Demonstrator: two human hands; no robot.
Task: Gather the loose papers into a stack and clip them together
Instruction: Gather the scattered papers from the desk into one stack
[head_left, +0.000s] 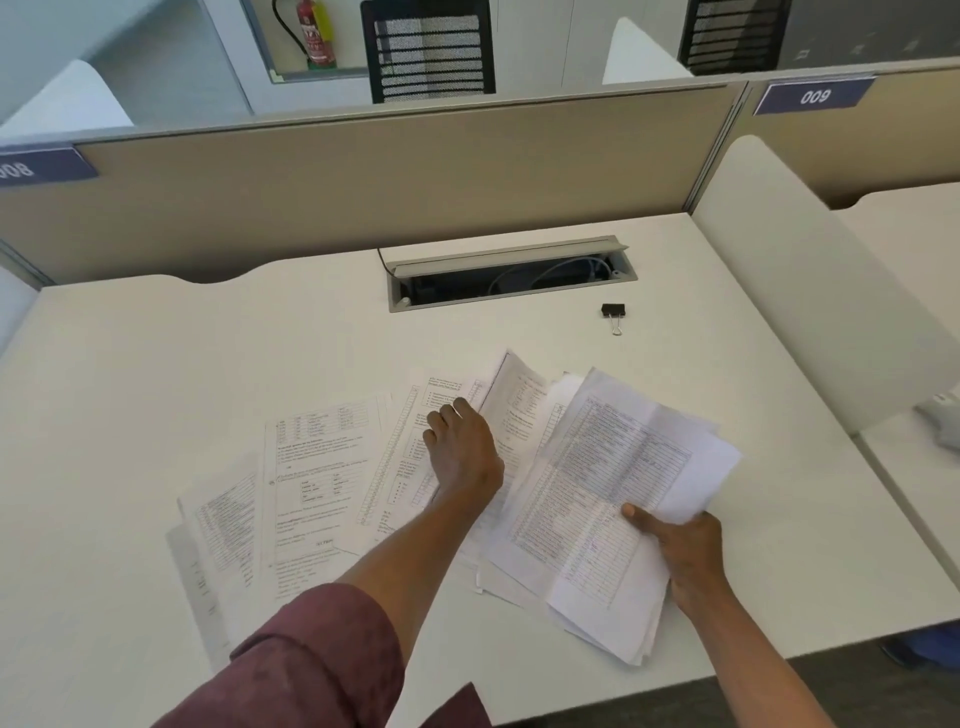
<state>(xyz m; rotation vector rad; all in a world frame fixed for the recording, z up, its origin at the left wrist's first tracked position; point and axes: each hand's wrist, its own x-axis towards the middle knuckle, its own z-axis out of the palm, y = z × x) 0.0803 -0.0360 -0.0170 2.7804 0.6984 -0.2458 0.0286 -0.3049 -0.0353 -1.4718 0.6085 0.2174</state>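
- White desk (156, 364) in an office cubicle fills most of the frame, with a beige partition (363, 176) along its far edge.
- Loose papers (311, 467), printed with tables and text, lie fanned and overlapping across the lower middle of the desk.
- A gathered sheaf (613, 467) of printed sheets sits at lower right, overlapping the fan's right edge, its far end lifted off the desk.
- The right hand (685, 545) grips the sheaf at its near right edge, thumb pressed on top and the other fingers hidden beneath.
- The left hand (462, 452) rests palm down on the middle of the fan, fingertips bent onto the sheets; whether they have hold of a sheet cannot be told.
- A maroon sleeve (311, 660) covers the left upper arm at the bottom of the frame.
- A black binder clip (614, 314) lies alone on the desk above the papers, well apart from them.
- Just beyond the clip, an open cable tray (509, 275) is sunk in the desk.
- A blue label (815, 96) reading 009 sits on the partition at upper right.
- Past the partition stand a black mesh chair (428, 49) and a red fire extinguisher (311, 34).
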